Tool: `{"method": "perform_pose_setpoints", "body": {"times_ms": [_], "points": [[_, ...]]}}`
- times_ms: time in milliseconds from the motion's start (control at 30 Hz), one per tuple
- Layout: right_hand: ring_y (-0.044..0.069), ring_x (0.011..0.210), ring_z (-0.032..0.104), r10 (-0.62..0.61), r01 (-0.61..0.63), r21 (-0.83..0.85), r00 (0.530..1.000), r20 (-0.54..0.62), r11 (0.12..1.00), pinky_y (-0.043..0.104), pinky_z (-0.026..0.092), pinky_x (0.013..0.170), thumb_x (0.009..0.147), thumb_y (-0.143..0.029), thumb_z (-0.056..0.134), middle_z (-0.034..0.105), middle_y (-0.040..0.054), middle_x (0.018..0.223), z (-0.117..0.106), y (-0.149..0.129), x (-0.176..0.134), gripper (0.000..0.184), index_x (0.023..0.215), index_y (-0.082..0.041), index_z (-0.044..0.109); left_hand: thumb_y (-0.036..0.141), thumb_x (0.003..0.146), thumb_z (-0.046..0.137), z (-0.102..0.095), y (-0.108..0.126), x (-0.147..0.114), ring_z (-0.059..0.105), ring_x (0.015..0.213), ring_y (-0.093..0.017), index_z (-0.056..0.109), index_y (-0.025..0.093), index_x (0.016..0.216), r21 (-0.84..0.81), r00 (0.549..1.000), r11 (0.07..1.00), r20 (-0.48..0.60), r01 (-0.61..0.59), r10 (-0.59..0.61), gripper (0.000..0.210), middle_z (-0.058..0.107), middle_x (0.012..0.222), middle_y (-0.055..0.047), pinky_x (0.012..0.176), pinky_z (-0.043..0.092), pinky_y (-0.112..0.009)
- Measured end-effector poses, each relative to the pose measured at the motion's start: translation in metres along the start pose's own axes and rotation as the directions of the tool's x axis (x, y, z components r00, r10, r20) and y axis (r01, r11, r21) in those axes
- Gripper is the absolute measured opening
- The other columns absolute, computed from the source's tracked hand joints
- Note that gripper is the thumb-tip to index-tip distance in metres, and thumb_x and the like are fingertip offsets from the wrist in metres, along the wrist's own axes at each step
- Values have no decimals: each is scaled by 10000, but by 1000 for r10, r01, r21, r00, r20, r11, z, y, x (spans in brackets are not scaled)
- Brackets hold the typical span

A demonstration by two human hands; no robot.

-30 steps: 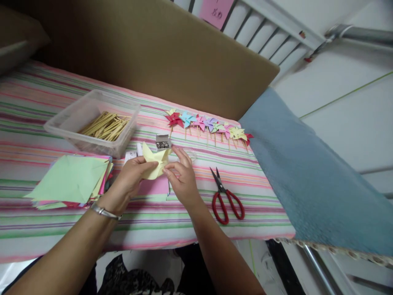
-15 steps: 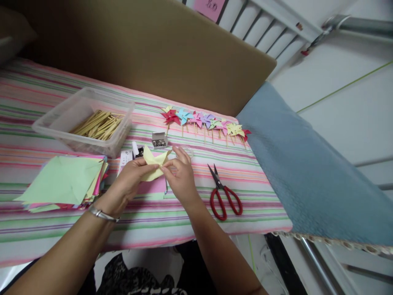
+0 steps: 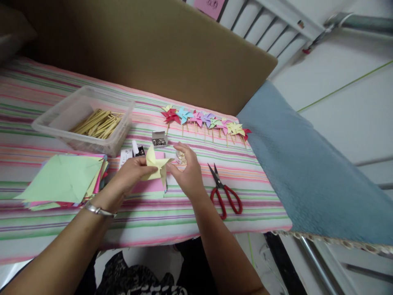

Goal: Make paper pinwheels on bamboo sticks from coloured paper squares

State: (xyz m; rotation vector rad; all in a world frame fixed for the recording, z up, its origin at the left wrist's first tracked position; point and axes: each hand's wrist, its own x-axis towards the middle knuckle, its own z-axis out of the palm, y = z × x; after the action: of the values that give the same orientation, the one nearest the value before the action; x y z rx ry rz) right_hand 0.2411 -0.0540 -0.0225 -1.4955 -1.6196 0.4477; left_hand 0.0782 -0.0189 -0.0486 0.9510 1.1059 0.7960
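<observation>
A pale yellow paper pinwheel (image 3: pixel 150 156), its corners folded in to the middle, is pinched between the thumb and fingers of my left hand (image 3: pixel 128 173). Just right of it, my right hand (image 3: pixel 189 171) has its thumb and fingers apart, the thumb close to a blade's tip; whether it touches the paper I cannot tell. Beneath the pinwheel lie pink paper squares (image 3: pixel 147 187). Behind my right fingers stands a small clear round container (image 3: pixel 180 157) with tiny golden pieces. A little open box (image 3: pixel 159 141) of metal bits sits beyond, and a white box (image 3: pixel 126 155) is by my left fingers.
Red-handled scissors (image 3: pixel 218 185) lie right of my right hand. A stack of coloured paper (image 3: pixel 61 179) is at left, below a clear plastic bin (image 3: pixel 69 136) of wooden sticks. Finished pinwheels (image 3: pixel 207 120) on sticks line the back, before a brown board (image 3: pixel 147 53).
My right hand has let go of the pinwheel's middle and moved slightly right, its fingers spreading. The pinwheel's folded blades now show more fully. My left hand keeps its hold.
</observation>
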Motion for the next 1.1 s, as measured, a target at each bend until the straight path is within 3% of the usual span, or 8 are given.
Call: {"method": "perform_pose_setpoints", "body": {"times_ms": [67,167,267,533,700,833,967,1100], "points": [[221,1152,561,84,-97,96,988,128,991,386,443,982,704,-178,670,633,74,1180,-5,0,1,428,1123,-218,592,252,529,758,0,2,-1,592,606,-168,699,151,645,82,996,997,84,11,-18,164,670,609,-17,612,435,-275],[198,942,652,200,-266,147,913,356,953,329,526,807,700,-174,656,681,41,1027,-6,3,0,404,1098,-232,615,246,538,728,2,3,-4,571,576,-165,662,159,580,192,990,981,135,10,-36,117,641,574,-9,560,415,-266],[180,820,663,220,-305,140,876,430,942,301,536,714,697,-136,621,683,41,1036,-1,7,-4,403,1088,-234,623,232,529,719,4,4,-7,555,555,-163,644,167,551,247,990,969,138,-1,-34,102,620,544,0,514,387,-252],[171,741,651,215,-363,255,858,467,896,266,511,630,670,-134,598,689,19,931,5,14,-6,375,1034,-219,625,229,512,769,4,4,-6,541,520,-148,659,170,563,158,985,987,170,11,-38,135,602,515,9,499,386,-241],[169,680,642,343,-518,442,841,419,732,267,494,599,609,-158,652,684,1,823,7,15,0,371,975,-207,613,316,589,797,3,4,-5,605,622,-135,704,157,699,-143,990,989,139,25,-5,214,684,667,-20,624,461,-243],[168,703,641,424,-539,558,842,334,632,269,494,621,589,-177,677,691,1,838,8,16,3,388,970,-208,609,324,605,814,9,-1,-7,641,710,-146,721,163,740,-306,992,951,127,50,-11,230,719,742,-34,710,486,-256],[170,708,642,453,-533,606,840,297,591,273,503,626,577,-191,699,688,6,832,12,13,1,391,957,-206,608,251,581,832,23,-10,-8,653,752,-153,738,168,822,-324,998,946,52,-6,24,272,746,829,-34,739,485,-249],[171,720,651,455,-539,637,834,312,551,281,508,646,579,-212,725,690,15,874,18,10,-3,398,957,-210,600,226,575,817,30,-16,-7,632,643,-147,725,162,749,-372,999,927,-29,-36,27,208,728,713,-12,641,482,-244]]}}
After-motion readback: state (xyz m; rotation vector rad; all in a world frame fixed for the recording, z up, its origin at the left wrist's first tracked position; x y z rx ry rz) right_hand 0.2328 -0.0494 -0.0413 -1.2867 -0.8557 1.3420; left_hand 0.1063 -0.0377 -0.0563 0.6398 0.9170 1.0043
